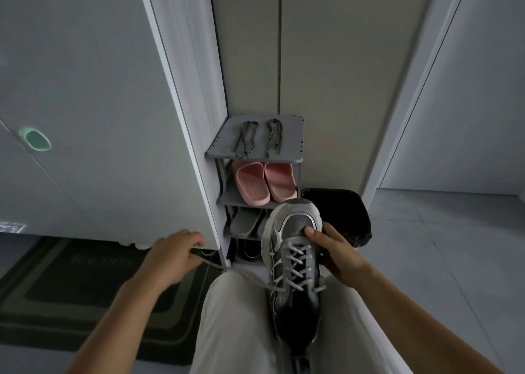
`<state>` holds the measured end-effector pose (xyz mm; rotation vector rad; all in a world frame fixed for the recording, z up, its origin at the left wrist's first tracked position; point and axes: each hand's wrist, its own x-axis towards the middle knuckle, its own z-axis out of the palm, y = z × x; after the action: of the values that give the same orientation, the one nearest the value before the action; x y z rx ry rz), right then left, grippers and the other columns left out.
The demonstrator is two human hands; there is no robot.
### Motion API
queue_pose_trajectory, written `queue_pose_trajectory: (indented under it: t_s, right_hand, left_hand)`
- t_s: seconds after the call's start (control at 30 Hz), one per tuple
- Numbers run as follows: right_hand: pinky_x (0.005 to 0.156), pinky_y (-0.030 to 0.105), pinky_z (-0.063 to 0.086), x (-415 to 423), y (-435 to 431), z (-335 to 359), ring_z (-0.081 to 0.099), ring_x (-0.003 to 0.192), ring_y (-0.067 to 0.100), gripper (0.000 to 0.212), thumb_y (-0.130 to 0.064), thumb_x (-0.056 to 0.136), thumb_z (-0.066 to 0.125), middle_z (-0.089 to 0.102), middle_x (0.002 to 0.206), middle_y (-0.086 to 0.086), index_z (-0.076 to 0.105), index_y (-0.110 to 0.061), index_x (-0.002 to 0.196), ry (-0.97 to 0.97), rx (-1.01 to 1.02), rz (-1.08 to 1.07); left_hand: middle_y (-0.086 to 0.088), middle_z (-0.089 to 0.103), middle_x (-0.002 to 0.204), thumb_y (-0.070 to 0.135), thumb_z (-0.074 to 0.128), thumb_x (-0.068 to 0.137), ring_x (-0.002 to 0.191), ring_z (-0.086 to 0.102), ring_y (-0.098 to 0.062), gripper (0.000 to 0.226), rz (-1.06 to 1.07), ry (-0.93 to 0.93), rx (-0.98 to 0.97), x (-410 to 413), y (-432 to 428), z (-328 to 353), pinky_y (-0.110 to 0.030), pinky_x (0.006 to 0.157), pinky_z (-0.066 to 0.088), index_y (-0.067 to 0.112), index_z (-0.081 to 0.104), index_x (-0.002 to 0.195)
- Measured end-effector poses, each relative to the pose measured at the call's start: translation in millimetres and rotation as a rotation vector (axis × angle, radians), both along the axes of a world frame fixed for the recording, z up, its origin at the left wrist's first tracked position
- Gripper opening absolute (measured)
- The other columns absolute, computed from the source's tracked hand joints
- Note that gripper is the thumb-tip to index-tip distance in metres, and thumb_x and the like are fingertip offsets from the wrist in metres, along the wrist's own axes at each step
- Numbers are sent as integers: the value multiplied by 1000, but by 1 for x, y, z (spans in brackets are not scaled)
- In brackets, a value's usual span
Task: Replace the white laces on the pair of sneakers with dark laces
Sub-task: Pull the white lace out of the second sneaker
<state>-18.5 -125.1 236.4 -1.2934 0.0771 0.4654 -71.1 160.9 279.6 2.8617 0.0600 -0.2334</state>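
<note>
Head view shows the grey sneaker [295, 260] lying on the person's lap, toe pointing away, with the right hand [335, 256] gripping its side and the thumb pressed on the mesh toe. The left hand [173, 257], out to the left, has its fingers curled round one end of the white lace [247, 277], which runs taut from the upper eyelets. Two dark laces [246, 138] lie side by side on top of the shoe rack [292, 135], above pink slippers [265, 183] and beside a black bin [346, 214].
</note>
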Motion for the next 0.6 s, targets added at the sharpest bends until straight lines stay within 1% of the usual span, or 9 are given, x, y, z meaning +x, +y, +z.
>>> queue_pose_trajectory:
  t_s: [0.07,0.13,0.17,0.23,0.3,0.4,0.47,0.6]
  right_hand:
    - [84,35,51,4,-1,0,62,96,21,46,-34,68,66,64,103,5,54,-12,106,15,-6,6]
    - [82,35,51,4,1,-1,62,94,19,47,-34,67,66,64,103,5,53,-12,107,33,-20,25]
    - [80,34,52,3,3,-2,63,93,19,48,-34,67,66,65,102,4,53,-11,107,45,-29,39]
    - [76,32,51,0,7,-6,63,91,18,49,-35,66,67,65,100,3,54,-12,107,63,-34,60]
    - [78,32,52,0,7,-8,63,93,19,49,-35,65,67,65,101,4,53,-12,106,72,-30,70]
    - [86,36,51,3,5,-10,62,99,22,50,-36,66,67,65,105,7,54,-11,107,100,-17,78]
    - [88,38,49,3,4,-12,61,100,23,48,-37,66,66,65,104,6,55,-13,106,102,-30,87]
    - [94,39,47,-2,2,-17,60,106,23,49,-39,68,66,64,110,6,54,-16,110,97,-63,106]
  left_hand:
    - [6,55,120,20,55,90,102,54,-4,33,-23,-24,-143,-12,-21,-21,-13,84,42,22,50,123]
    - [10,57,118,19,53,92,100,54,1,32,-24,-143,-282,-25,-43,-35,-5,79,38,25,51,123]
    - [16,57,113,21,52,92,98,54,5,30,-36,-211,-342,-33,-55,-37,-2,77,38,29,52,120]
    - [28,54,101,32,51,88,93,55,8,22,-129,-299,-464,-47,-79,-35,-4,79,42,39,51,109]
    - [29,52,95,41,46,84,93,53,7,21,-240,-316,-549,-57,-96,-32,-7,79,42,38,50,105]
    - [23,47,101,45,45,83,93,50,5,23,-365,-354,-482,-62,-106,-35,-9,78,40,39,48,106]
    - [18,47,102,46,45,83,91,48,4,26,-378,-362,-459,-60,-108,-39,-10,76,40,39,49,107]
    - [15,45,98,47,46,83,88,48,4,21,-400,-321,-461,-58,-113,-42,-5,73,37,35,54,99]
